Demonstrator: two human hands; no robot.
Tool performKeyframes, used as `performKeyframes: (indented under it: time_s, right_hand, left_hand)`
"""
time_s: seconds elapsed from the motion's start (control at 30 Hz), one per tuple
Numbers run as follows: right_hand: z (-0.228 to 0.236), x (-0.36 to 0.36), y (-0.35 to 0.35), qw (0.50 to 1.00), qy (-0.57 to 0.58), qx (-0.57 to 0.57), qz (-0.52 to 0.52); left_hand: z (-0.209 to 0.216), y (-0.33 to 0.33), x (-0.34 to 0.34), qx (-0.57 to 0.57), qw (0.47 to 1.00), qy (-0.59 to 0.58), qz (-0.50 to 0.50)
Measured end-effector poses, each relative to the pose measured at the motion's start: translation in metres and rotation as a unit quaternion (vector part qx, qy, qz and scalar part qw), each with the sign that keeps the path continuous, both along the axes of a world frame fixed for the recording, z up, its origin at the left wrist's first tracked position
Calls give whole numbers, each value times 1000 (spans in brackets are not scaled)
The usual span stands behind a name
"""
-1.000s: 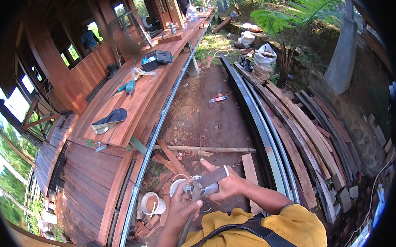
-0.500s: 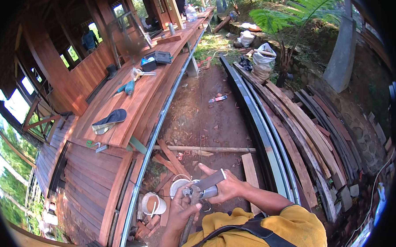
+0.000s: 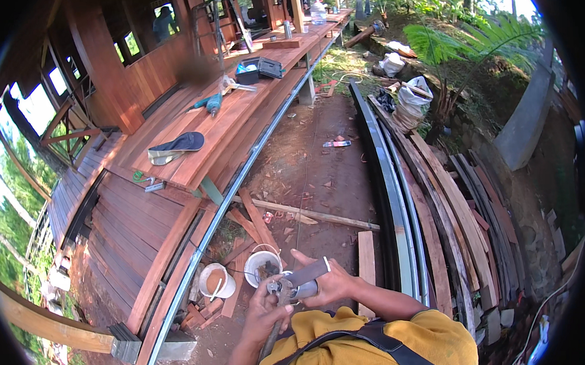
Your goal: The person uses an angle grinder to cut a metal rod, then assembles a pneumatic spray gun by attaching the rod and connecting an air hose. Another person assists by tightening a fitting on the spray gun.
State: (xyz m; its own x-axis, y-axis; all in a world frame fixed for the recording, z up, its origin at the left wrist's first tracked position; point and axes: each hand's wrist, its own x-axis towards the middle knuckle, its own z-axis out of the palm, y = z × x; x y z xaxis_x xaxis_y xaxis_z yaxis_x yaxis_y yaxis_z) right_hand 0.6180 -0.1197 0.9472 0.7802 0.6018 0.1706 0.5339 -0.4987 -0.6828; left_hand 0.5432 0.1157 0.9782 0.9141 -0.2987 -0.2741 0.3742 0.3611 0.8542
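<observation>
Bucket (image 3: 245, 274) and decking had shifted within the head view, while both hands stayed close together. The left hand's (image 3: 262, 314) fingers grasped a slender, worn shaft (image 3: 270, 340); the right hand's (image 3: 336, 283) gripped a smooth grey cylinder (image 3: 306, 290) beneath a dark, flat bar (image 3: 309, 271). Leftward of the fingers, deck planks (image 3: 141, 218) looked fitted; rightward, rough boards (image 3: 460, 204) lay loose, apparently unused.
</observation>
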Motion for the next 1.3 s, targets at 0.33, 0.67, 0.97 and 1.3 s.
performKeyframes:
  time_s: [0.33,0.67,0.97,1.3]
  right_hand:
    - [-11,8,39,991,-5,40,125]
    - [-14,27,109,971,6,65,232]
    - [-10,62,190,972,7,-10,235]
    - [2,107,249,983,-115,-11,141]
  left_hand:
    - [-5,27,-32,-10,997,1,72]
    - [0,80,-49,-7,987,5,158]
    - [4,176,-8,-7,995,-21,96]
    - [7,269,91,-24,996,-74,-53]
